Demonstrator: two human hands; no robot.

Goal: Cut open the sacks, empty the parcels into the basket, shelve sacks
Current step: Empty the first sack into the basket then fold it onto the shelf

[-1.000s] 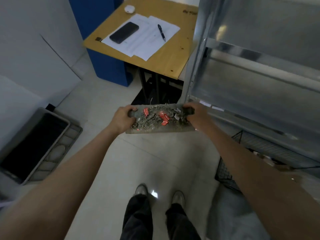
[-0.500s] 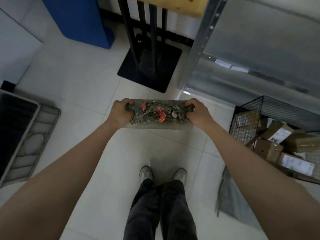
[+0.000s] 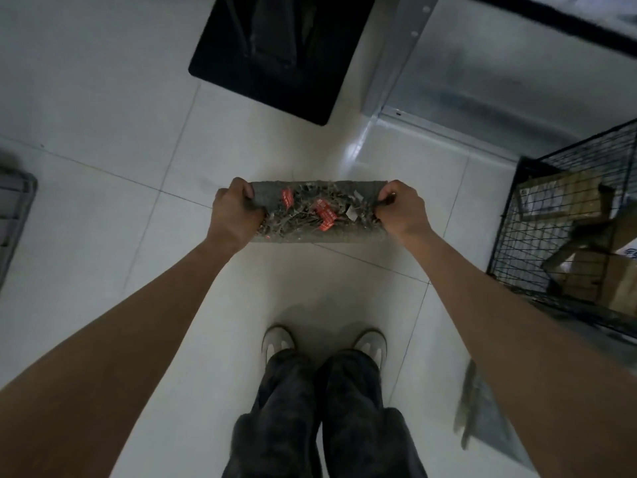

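Person stands on the pale tiled floor [image 3: 103, 132], arms stretched forward and down.

Left hand [image 3: 234, 212]: fingers curled tight round the left end of a grey woven sack [image 3: 348, 232]. Right hand [image 3: 401, 210]: fingers curled round the right end. Both fists closed on the fabric.

Sack: flattened, folded bundle, held level between the two hands, clear of the floor and ahead of the person's shoes [image 3: 277, 339]. Upper face shows a tangle of frayed threads, several red labels [image 3: 325, 215] and one small white tag [image 3: 351, 212].

Wire basket [image 3: 510, 236]: black mesh, on the floor to the person's right, apart from the held sack. Cardboard parcels [image 3: 565, 188] lie jumbled inside, some with white labels.

Metal shelf unit [image 3: 482, 74]: behind the basket, upright post at its near corner.

Black base plate [image 3: 310, 81] of a stand: on the floor straight ahead.

Second grey sack [image 3: 482, 419]: flat on the floor beside the right forearm, blurred.

Grey crate [image 3: 13, 208]: partly visible at the left edge.
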